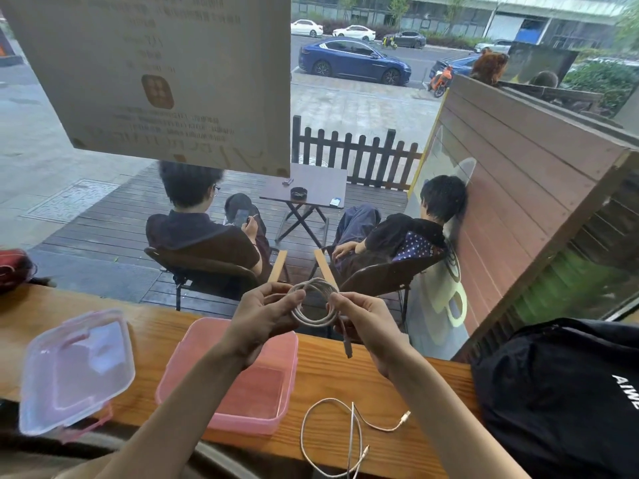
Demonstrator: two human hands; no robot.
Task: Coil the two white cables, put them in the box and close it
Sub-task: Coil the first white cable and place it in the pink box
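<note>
Both hands, left hand [262, 319] & right hand [366, 326], pinch 1st cable [313, 302] as a coil, mid-air at 12 o'clock above table [328, 368]; 2nd cable [332, 440] loose at 5 o'clock; box [238, 382] open, lid [74, 371] off at 9 o'clock; approx. 1/4 done.

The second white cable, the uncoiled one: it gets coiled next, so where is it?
In the head view, the loose white cable lies on the wooden counter near its front edge, right of the pink plastic box.
</note>
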